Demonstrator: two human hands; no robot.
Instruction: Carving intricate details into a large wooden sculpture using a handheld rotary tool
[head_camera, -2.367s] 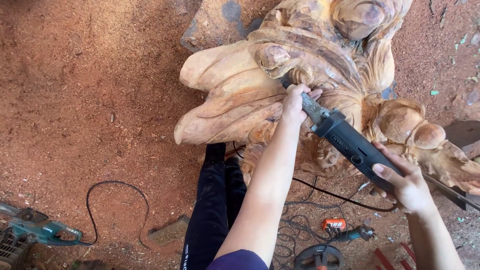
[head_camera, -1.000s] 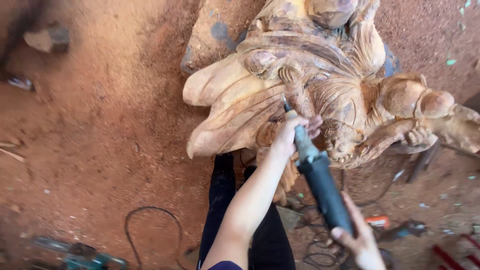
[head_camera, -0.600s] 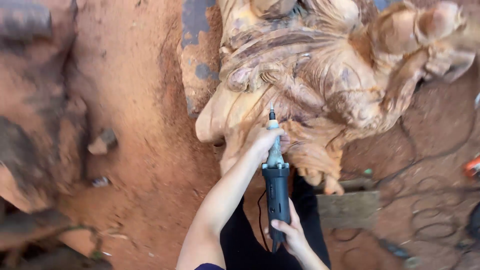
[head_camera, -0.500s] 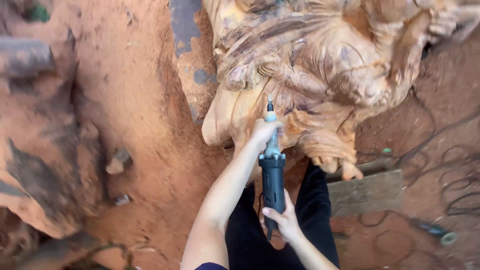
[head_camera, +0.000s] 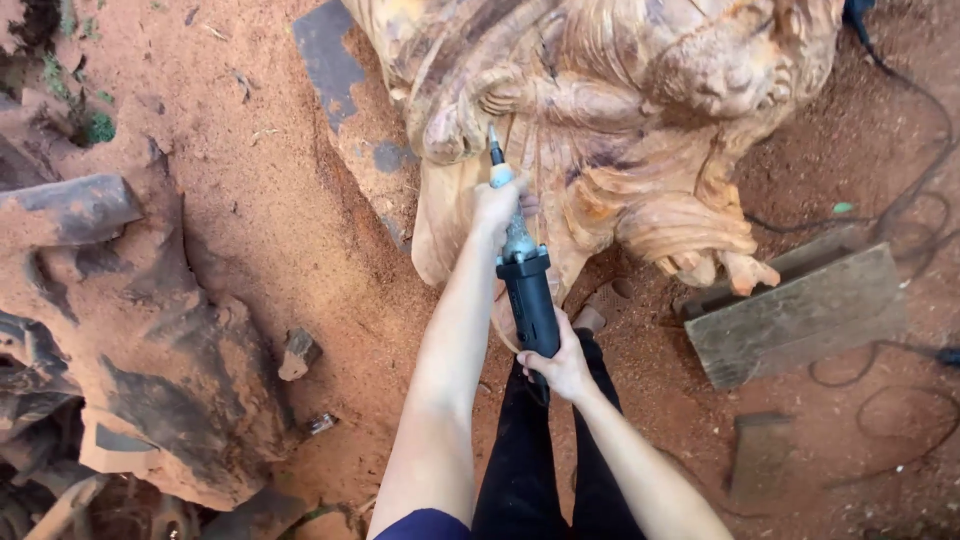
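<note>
1. The person holds a die grinder (head_camera: 527, 290) with both hands. Its long axis runs nearly straight up the picture, away from the body, with the bit at the far end.
2. The left hand (head_camera: 497, 208) is the forward one. Its grip is clenched around the grinder's slim silver neck, just behind the bit (head_camera: 492, 148).
3. The right hand (head_camera: 563, 365) is the rear one. Its grip is clenched on the tail of the dark body, close above the person's black trousers (head_camera: 530, 450).
4. The bit points into the carving (head_camera: 620, 110), a large pale wood sculpture lying on red earth (head_camera: 230, 200). The tip sits at or just against a fold near the carving's lower left part; contact cannot be told for certain.
5. So the carving lies straight ahead of the tool, in line with its axis, and the left hand is the nearer to the wood.
6. A grey plank (head_camera: 800, 310) lies to the right of the carving, with black cables (head_camera: 900, 210) around it. A dusty stump (head_camera: 130, 340) stands well apart on the left.
</note>
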